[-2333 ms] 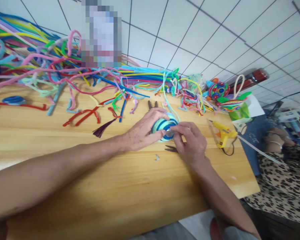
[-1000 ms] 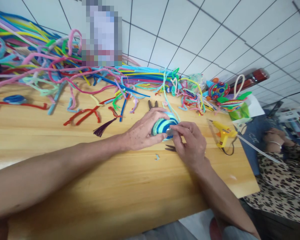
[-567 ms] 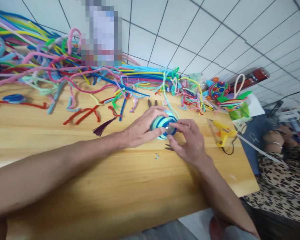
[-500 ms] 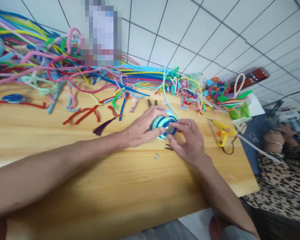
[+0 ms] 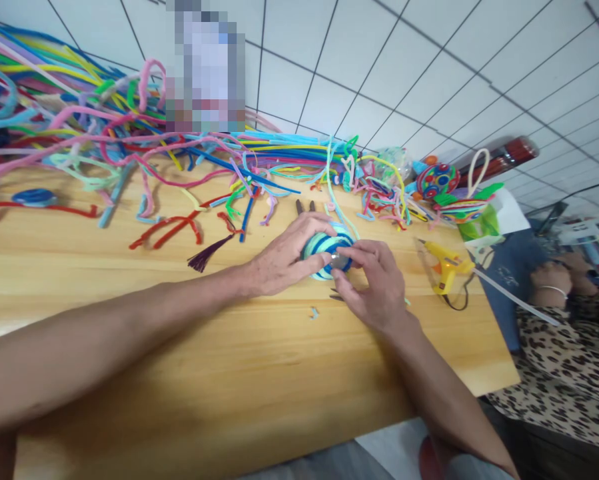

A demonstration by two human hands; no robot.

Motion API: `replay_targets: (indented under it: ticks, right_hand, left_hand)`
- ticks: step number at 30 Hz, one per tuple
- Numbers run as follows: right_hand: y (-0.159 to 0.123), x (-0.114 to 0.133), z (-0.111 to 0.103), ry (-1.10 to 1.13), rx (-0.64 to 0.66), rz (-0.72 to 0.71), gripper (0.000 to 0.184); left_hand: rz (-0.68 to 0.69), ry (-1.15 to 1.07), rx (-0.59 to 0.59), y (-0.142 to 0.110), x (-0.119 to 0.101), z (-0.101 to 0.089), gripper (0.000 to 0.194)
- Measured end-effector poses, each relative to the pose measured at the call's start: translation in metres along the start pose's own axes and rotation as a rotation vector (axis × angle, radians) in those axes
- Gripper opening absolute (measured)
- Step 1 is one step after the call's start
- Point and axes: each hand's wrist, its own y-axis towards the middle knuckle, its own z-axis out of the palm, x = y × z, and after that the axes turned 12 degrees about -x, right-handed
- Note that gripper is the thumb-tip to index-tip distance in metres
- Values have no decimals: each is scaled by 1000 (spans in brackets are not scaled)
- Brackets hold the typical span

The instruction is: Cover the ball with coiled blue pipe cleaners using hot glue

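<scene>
A rounded ball (image 5: 317,252) wound with mint-green and blue pipe cleaners sits between my hands, a bare greyish patch showing on the side that faces me. My left hand (image 5: 292,257) is wrapped around its left side, thumb along the front. The fingertips and thumb of my right hand (image 5: 376,283) press at the bare patch from the right. A long mint pipe cleaner (image 5: 333,193) runs up and away behind the ball. Dark pointed tips of a tool (image 5: 336,295) stick out under my right hand. Behind my left hand, dark tool ends (image 5: 306,206) show.
Tangled pipe cleaners (image 5: 129,143) spread along the back of the wooden table (image 5: 229,373). A dark tassel (image 5: 210,253) lies left. A yellow glue gun (image 5: 446,267) with a clear stick lies right, near a decorated ball (image 5: 436,180). Another person's hands (image 5: 552,283) rest beyond the table edge.
My right hand's thumb and fingers, pinched together earlier, have spread apart around the bare patch. My left hand keeps its hold, and the ball has tilted slightly.
</scene>
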Motion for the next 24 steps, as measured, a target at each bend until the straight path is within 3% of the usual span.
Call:
replay_targets:
  ticks: [24]
  right_hand:
    - [-2, 3, 0, 4, 9, 12, 41]
  left_hand:
    - [-5, -52, 11, 3, 3, -3, 22]
